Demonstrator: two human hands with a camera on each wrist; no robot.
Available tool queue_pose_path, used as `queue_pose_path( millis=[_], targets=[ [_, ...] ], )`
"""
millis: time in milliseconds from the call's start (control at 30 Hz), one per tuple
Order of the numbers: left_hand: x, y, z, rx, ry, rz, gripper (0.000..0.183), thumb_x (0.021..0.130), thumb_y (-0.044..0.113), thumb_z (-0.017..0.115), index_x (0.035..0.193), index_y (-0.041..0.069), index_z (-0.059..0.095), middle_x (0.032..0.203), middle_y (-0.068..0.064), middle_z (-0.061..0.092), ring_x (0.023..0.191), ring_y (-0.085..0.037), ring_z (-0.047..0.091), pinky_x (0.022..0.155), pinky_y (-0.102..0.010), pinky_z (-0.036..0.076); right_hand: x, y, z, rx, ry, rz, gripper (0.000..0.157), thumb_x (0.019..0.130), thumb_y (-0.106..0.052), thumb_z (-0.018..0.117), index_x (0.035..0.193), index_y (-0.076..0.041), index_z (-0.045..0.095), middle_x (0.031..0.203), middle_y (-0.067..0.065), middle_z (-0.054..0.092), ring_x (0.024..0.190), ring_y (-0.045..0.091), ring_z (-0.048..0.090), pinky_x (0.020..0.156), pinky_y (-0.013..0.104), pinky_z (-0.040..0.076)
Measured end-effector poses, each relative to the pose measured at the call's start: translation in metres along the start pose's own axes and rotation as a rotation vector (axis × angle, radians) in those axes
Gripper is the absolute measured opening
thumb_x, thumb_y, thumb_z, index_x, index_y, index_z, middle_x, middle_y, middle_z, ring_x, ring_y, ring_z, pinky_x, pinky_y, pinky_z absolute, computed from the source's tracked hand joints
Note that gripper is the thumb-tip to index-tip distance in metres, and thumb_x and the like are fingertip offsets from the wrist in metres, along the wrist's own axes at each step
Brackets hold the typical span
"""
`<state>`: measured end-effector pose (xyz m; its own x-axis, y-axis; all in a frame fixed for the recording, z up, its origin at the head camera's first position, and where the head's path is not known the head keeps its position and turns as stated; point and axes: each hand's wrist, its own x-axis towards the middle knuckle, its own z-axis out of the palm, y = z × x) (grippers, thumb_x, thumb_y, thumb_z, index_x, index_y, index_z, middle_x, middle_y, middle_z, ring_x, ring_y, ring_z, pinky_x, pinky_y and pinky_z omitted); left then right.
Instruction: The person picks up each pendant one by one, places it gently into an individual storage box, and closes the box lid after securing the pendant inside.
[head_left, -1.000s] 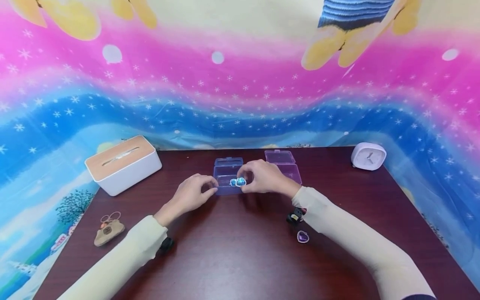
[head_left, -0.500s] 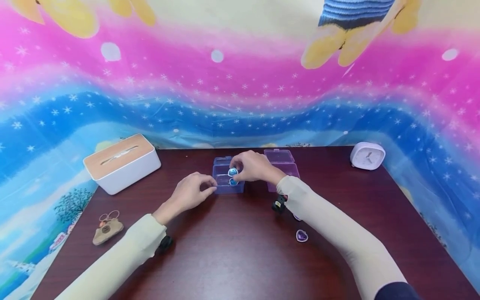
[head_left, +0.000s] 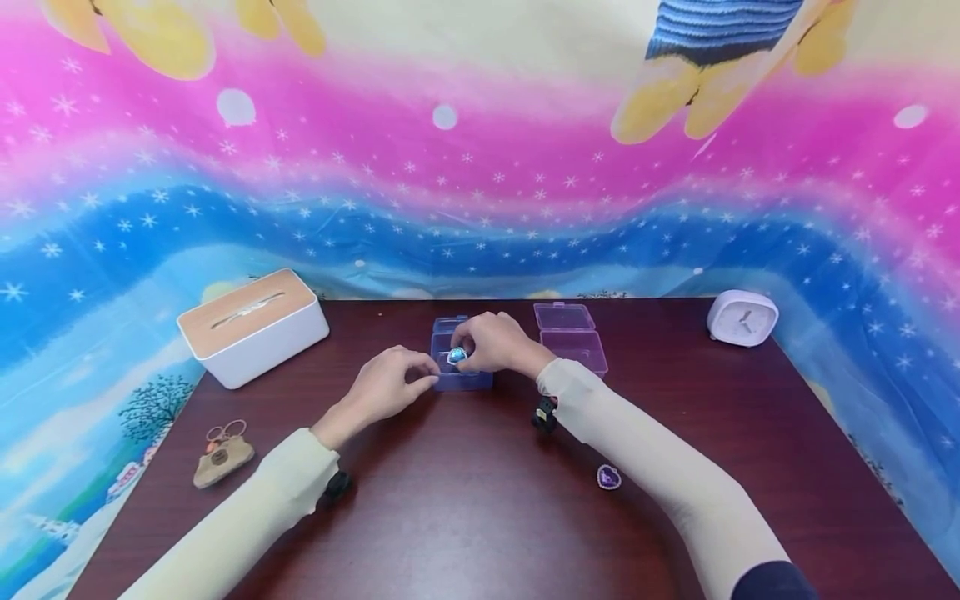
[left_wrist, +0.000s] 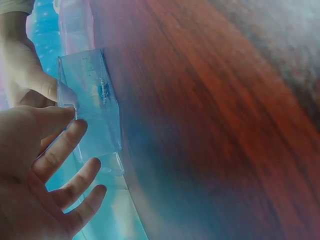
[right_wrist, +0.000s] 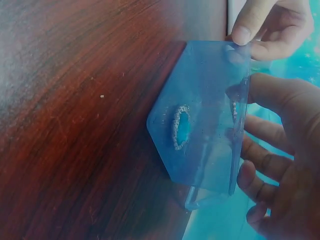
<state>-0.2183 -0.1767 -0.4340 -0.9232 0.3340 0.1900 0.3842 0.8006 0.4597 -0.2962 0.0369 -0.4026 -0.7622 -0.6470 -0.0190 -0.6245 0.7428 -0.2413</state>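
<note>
A clear blue plastic box (head_left: 462, 382) stands with its lid raised at the table's back middle. My left hand (head_left: 386, 382) pinches the box's left wall between thumb and index finger; the other fingers are spread in the left wrist view. Over the box my right hand (head_left: 498, 342) pinches a blue gem with a sparkly rim (head_left: 457, 356). Through the box wall, the right wrist view shows another blue gem (right_wrist: 181, 127) inside, near the bottom. The held gem is mostly hidden there by the wall and fingers.
Right of the blue box lies an opened pink plastic box (head_left: 592, 354). A purple heart gem (head_left: 609, 477) rests near my right forearm. A tissue box (head_left: 258, 333) and a pouch keychain (head_left: 225, 460) are at left, a white clock (head_left: 742, 317) at back right.
My right hand has moved left with the blue gem, from the box's right side to over its inside. My left hand has stayed at the box's left wall.
</note>
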Motion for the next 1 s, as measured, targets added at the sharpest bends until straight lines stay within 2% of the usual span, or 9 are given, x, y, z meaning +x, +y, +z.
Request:
queue_pose_path(
  millis=[233, 400, 567, 1000],
  targets=[
    [0.0, 0.0, 0.0, -0.007, -0.01, -0.005, 0.01, 0.094, 0.023, 0.076, 0.102, 0.021, 0.08, 0.095, 0.005, 0.079, 0.096, -0.018, 0.064, 0.087, -0.045, 0.056, 0.006, -0.002, 0.002, -0.013, -0.04, -0.06, 0.03, 0.087, -0.038, 0.081, 0.114, -0.025, 0.077, 0.088, -0.009, 0.072, 0.078, 0.006, 0.062, 0.077, 0.029, 0.05],
    [0.0, 0.0, 0.001, -0.011, -0.007, -0.006, 0.011, 0.093, 0.023, 0.077, 0.103, 0.021, 0.08, 0.097, 0.005, 0.079, 0.098, -0.021, 0.066, 0.087, -0.046, 0.056, 0.008, -0.003, 0.003, 0.004, -0.074, -0.079, 0.032, 0.089, -0.032, 0.079, 0.119, -0.023, 0.076, 0.102, -0.004, 0.077, 0.092, 0.011, 0.068, 0.089, 0.035, 0.054],
    [0.0, 0.001, 0.0, -0.014, -0.011, -0.004, 0.011, 0.094, 0.023, 0.076, 0.104, 0.021, 0.08, 0.098, 0.004, 0.079, 0.099, -0.022, 0.066, 0.088, -0.047, 0.056, 0.009, -0.003, 0.005, 0.022, -0.073, -0.084, 0.034, 0.091, -0.029, 0.078, 0.124, -0.02, 0.075, 0.116, -0.002, 0.077, 0.105, 0.016, 0.07, 0.099, 0.04, 0.054],
    [0.001, 0.001, 0.0, 0.008, -0.016, -0.021, 0.011, 0.094, 0.026, 0.076, 0.103, 0.022, 0.08, 0.096, 0.005, 0.079, 0.097, -0.02, 0.066, 0.086, -0.045, 0.056, 0.002, 0.007, 0.002, 0.149, -0.024, -0.114, 0.029, 0.092, -0.024, 0.077, 0.12, -0.016, 0.076, 0.111, 0.002, 0.077, 0.097, 0.017, 0.069, 0.092, 0.034, 0.058]
  ],
)
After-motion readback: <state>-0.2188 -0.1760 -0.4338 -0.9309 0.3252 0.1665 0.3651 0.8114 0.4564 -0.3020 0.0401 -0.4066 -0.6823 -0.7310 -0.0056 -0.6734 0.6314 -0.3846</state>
